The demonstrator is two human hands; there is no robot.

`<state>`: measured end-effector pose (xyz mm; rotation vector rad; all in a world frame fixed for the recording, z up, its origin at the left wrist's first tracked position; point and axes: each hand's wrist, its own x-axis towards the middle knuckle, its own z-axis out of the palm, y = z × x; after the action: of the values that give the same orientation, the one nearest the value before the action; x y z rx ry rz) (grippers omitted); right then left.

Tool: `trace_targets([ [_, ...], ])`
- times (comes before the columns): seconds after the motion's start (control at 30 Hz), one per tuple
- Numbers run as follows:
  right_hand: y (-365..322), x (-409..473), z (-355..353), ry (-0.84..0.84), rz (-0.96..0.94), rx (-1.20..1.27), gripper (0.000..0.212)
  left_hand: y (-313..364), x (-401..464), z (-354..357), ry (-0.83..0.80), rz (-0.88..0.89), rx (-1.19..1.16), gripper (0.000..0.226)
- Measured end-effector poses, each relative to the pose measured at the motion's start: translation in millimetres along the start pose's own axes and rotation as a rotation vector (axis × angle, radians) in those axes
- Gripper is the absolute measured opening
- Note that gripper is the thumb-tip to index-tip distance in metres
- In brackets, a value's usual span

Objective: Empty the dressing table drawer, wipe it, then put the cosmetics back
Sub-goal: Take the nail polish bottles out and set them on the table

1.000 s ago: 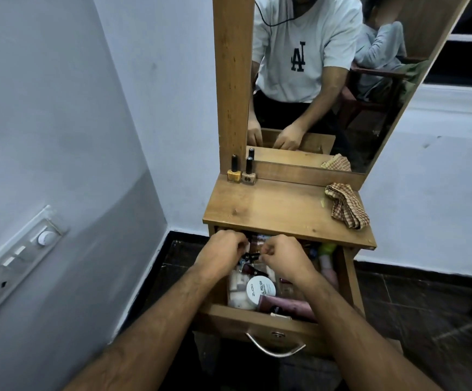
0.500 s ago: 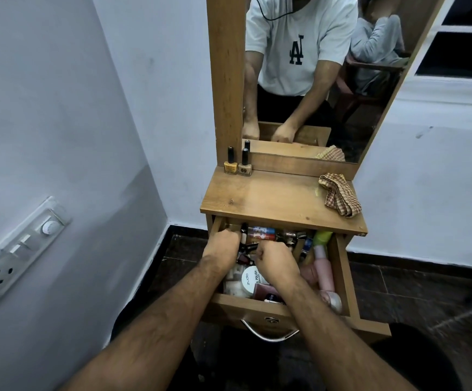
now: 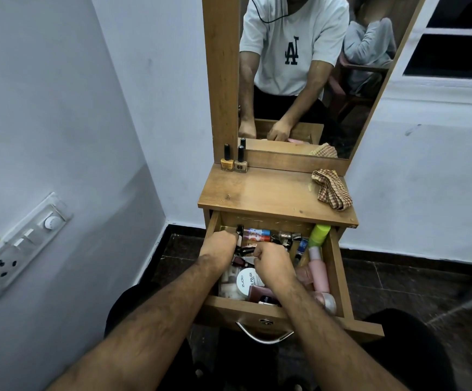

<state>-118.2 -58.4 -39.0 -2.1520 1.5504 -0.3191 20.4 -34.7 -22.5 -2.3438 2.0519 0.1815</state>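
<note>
The wooden drawer (image 3: 337, 277) of the dressing table (image 3: 271, 193) is pulled out and crowded with cosmetics. Among them are a white Zudio jar (image 3: 246, 282), a green bottle (image 3: 318, 235), a pink bottle (image 3: 320, 273) and several small tubes at the back. My left hand (image 3: 220, 246) is curled in the back left corner, with a black-capped bottle (image 3: 239, 229) sticking out past its fingers. My right hand (image 3: 274, 262) is curled just beside it and pinches a small dark bottle (image 3: 244, 251). Two nail polish bottles (image 3: 233, 160) stand on the table top.
A checked cloth (image 3: 332, 190) lies on the right of the table top. The mirror (image 3: 299, 80) rises behind it. White walls close in on the left and behind, and a switchboard (image 3: 17, 244) is on the left wall. The floor is dark tile.
Both hands have stayed curled in the back left of the drawer, drawing closer together. My view has pulled back, so more of the drawer's right side shows.
</note>
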Motion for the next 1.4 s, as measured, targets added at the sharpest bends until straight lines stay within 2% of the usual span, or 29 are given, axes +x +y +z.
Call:
trace_targets([
  [0.27, 3, 18, -11, 0.022, 0.097, 0.125, 0.022, -3, 0, -3, -0.010, 0.025, 0.023, 0.019],
  [0.43, 2, 28, -12, -0.099, 0.032, 0.034, 0.019, -22, -2, -11, 0.198, -0.047, -0.176, 0.015],
  [0.6, -5, 26, -9, -0.210, 0.003, -0.027, 0.018, -33, -1, -14, 0.331, -0.215, -0.564, 0.014],
  [0.73, -12, 23, -6, -0.277, -0.029, -0.112, 0.026, -35, 2, -14, 0.312, -0.287, -0.926, 0.015],
  [0.83, -17, 25, -3, -0.307, -0.053, -0.143, 0.021, -36, 3, -15, 0.253, -0.323, -1.154, 0.028],
  [0.93, -19, 23, -4, -0.265, -0.073, -0.143, 0.017, -38, 5, -18, 0.238, -0.309, -1.282, 0.038],
  [1.1, -17, 24, -21, -0.140, -0.076, 0.034, 0.016, -42, 11, -37, 0.366, -0.269, -1.273, 0.044],
  [1.27, -19, 38, -58, -0.068, -0.048, 0.462, 0.012, -50, 37, -55, 0.425, -0.257, -1.254, 0.033],
  [1.4, -27, 59, -87, 0.016, -0.023, 0.607, 0.017, -55, 62, -73, 0.459, -0.243, -1.084, 0.031],
])
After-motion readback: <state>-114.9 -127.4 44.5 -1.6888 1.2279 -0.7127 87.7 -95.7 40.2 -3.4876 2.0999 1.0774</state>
